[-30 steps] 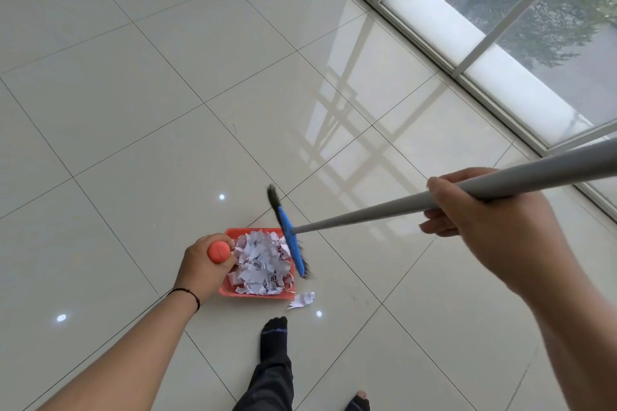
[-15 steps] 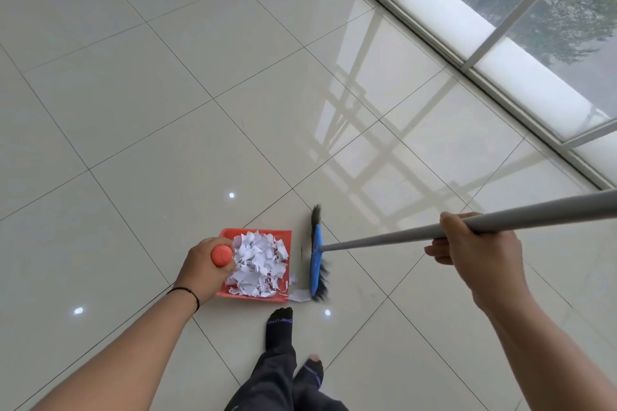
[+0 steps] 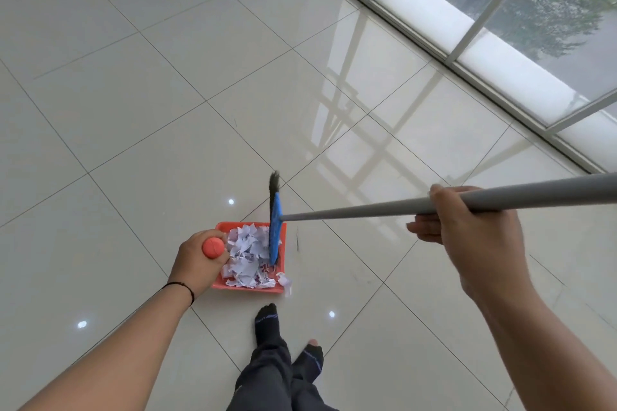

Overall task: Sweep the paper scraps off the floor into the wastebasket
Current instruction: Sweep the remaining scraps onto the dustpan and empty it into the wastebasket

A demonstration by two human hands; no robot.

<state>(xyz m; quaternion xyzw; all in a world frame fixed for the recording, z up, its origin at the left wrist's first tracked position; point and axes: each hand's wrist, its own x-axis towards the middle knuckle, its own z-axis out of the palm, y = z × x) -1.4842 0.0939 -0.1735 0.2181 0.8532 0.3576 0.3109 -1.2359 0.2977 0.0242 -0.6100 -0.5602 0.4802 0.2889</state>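
Note:
An orange dustpan (image 3: 248, 288) sits on the tiled floor, heaped with white paper scraps (image 3: 247, 259). My left hand (image 3: 197, 262) grips the dustpan's orange handle (image 3: 213, 247). My right hand (image 3: 474, 237) is curled round the grey broom pole (image 3: 367, 208). The blue broom head (image 3: 275, 232) with dark bristles stands over the right side of the pan. One scrap (image 3: 285, 280) lies at the pan's front right corner. No wastebasket is in view.
My feet in dark socks (image 3: 267, 324) stand just behind the dustpan. A glass wall with a white frame (image 3: 450, 57) runs along the right side of the floor. Glossy tiles stretch to the left and ahead.
The broom head has swung left from the floor beside the pan to over the pan's right side. The loose scrap by the pan's corner has been pushed against its edge.

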